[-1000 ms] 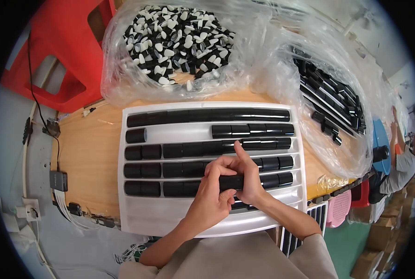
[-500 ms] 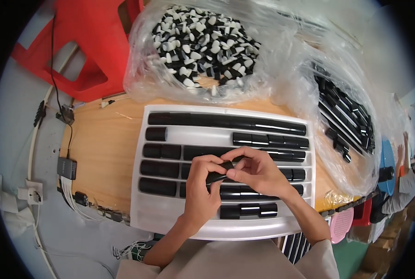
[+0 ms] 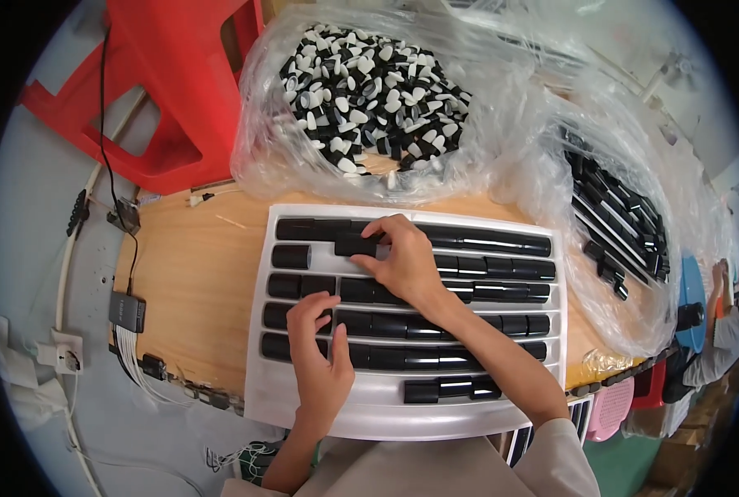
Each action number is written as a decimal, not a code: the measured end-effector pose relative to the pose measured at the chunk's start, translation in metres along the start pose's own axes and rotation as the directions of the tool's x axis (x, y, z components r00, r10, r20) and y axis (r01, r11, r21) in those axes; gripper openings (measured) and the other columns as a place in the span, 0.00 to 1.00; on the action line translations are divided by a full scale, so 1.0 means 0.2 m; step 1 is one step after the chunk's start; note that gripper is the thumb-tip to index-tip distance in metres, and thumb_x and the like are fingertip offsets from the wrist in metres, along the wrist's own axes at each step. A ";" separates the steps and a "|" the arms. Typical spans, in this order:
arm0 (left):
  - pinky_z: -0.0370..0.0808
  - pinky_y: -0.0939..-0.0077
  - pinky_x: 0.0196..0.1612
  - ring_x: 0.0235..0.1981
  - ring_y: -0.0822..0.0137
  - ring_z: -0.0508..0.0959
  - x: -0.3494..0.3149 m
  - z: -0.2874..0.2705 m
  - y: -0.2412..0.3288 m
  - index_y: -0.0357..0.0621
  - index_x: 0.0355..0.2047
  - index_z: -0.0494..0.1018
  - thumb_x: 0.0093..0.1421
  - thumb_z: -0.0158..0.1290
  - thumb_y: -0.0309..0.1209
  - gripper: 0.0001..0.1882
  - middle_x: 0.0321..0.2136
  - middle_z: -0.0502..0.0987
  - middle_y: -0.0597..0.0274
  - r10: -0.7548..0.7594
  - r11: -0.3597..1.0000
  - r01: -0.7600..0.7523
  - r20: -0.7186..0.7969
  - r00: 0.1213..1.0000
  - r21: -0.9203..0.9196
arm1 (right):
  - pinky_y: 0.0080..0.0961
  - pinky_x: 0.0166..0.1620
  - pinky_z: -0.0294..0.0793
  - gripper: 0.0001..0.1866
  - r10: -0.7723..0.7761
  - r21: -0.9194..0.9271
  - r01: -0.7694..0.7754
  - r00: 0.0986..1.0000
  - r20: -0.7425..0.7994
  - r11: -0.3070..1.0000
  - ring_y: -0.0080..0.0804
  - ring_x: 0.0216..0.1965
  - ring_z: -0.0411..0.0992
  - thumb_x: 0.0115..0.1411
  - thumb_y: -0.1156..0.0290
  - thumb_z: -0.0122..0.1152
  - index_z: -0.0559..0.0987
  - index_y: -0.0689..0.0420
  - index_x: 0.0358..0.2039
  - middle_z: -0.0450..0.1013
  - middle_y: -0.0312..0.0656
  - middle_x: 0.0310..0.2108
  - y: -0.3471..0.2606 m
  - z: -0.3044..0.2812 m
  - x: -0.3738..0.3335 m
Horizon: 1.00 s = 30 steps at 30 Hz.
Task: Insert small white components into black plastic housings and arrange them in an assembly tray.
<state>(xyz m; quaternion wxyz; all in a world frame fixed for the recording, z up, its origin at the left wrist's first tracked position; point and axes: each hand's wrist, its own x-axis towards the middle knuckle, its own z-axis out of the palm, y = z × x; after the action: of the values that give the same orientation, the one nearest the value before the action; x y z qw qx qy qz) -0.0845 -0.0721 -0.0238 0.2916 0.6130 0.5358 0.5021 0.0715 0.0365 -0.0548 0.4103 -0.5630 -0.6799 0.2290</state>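
Landmark: the white slotted tray (image 3: 369,422), lying on the wooden counter (image 3: 187,277).

Right hand (image 3: 409,261): over the far half of the tray, thumb and fingers closed on one short black cylinder (image 3: 353,244). The held cylinder is at the tray's second row from the far edge, to the right of a lone black cylinder (image 3: 291,257) at that row's left end, a gap between them. Cannot tell whether the held piece touches the tray floor.

Left hand (image 3: 321,377): over the left part of the tray, thumb and fingers parted in a loose curve; no object seen in its grasp. Fingertips are over the fourth row; contact with the pieces there cannot be told.

Tray contents: the farthest row is filled end to end with black cylinders; the third, fourth and fifth rows carry long runs too, partly hidden by hands and forearm. Three more black cylinders (image 3: 452,389) lie in a line in the tray's near section, right of its middle.

Around the tray: beyond it, a clear plastic bag (image 3: 258,161) with a heap of black-and-white caps (image 3: 378,95); beyond its right end, loose black cylinders (image 3: 622,219) in clear film; beyond its left end, a red plastic stool (image 3: 183,91).
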 end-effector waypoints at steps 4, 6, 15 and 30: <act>0.71 0.70 0.47 0.47 0.56 0.71 -0.01 -0.03 -0.06 0.40 0.46 0.71 0.55 0.45 0.12 0.19 0.47 0.70 0.52 0.016 1.000 -0.016 0.019 1.000 -0.002 | 0.30 0.35 0.76 0.16 0.059 0.009 -0.061 0.983 0.171 0.998 0.35 0.28 0.75 0.43 0.71 0.76 0.81 0.59 0.33 0.74 0.45 0.33 -0.10 0.04 0.00; 0.71 0.71 0.47 0.47 0.56 0.71 0.00 -0.04 -0.06 0.40 0.44 0.71 0.55 0.42 0.12 0.18 0.45 0.70 0.52 0.001 1.000 -0.001 0.001 1.000 0.000 | 0.30 0.35 0.77 0.15 0.079 0.071 -0.093 0.982 0.171 0.993 0.35 0.28 0.76 0.45 0.72 0.75 0.81 0.59 0.34 0.74 0.45 0.33 -0.08 0.09 -0.01; 0.73 0.72 0.41 0.41 0.56 0.73 -0.07 -0.02 0.00 0.40 0.41 0.74 0.53 0.48 0.12 0.17 0.42 0.72 0.52 0.008 0.999 -0.011 0.099 0.995 0.030 | 0.22 0.30 0.76 0.11 0.130 0.343 -0.191 0.973 0.192 0.920 0.24 0.27 0.77 0.60 0.71 0.61 0.82 0.62 0.40 0.80 0.43 0.34 0.07 -0.04 0.15; 0.72 0.61 0.43 0.37 0.51 0.73 -0.03 0.24 0.19 0.40 0.41 0.76 0.56 0.57 0.24 0.11 0.36 0.73 0.54 0.195 0.930 -0.327 0.528 0.827 0.168 | 0.32 0.38 0.78 0.07 -0.015 -0.282 0.056 0.989 0.144 0.958 0.41 0.32 0.79 0.54 0.70 0.61 0.84 0.54 0.33 0.80 0.46 0.29 0.45 -0.31 0.59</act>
<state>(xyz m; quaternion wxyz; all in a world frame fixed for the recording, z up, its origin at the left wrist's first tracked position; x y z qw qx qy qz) -0.0258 -0.0787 -0.0078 0.2690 0.8220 0.4108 0.2885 0.1715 0.1638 -0.0544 0.2799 -0.5865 -0.7430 0.1602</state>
